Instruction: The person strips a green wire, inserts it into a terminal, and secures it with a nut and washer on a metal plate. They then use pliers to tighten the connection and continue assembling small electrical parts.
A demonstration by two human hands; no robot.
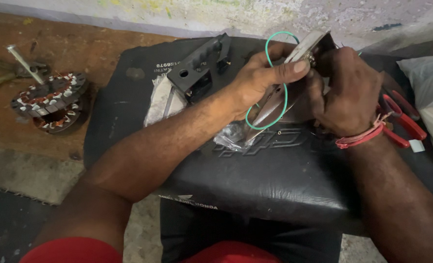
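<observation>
— Metal, mostly: a flat, shiny metal part (pixel 275 100) held over a black padded seat (pixel 255 180). What has hold of it?

— Both hands. The left hand (pixel 263 78) is closed around it, thumb pressed flat along its upper edge and fingers curled beneath. The right hand (pixel 348 92) is closed on its far upper end, fingers bunched tight there; what the fingertips pinch is hidden.

— And the green loop?

— A thin green wire (pixel 285 92) runs from above the left thumb, down across the metal and round below the grip, so it passes right through the hold.

— What lies just under the grip?

— Crumpled clear plastic wrap (pixel 228 136), touching the seat, with the lower tip of the metal part right above it.

— Further out?

— On the left-hand side of the grip, a black slotted plastic block (pixel 199 65) rests on the seat. Beyond the right wrist, which wears a red thread band (pixel 360 139), red-handled pliers (pixel 404 122) lie on the seat's edge, and past them a white bag (pixel 431 92). Well apart on the left, on the brown floor (pixel 80 44), sits a round motor stator (pixel 51 100) with copper windings, a metal tool (pixel 24 63) just behind it.
</observation>
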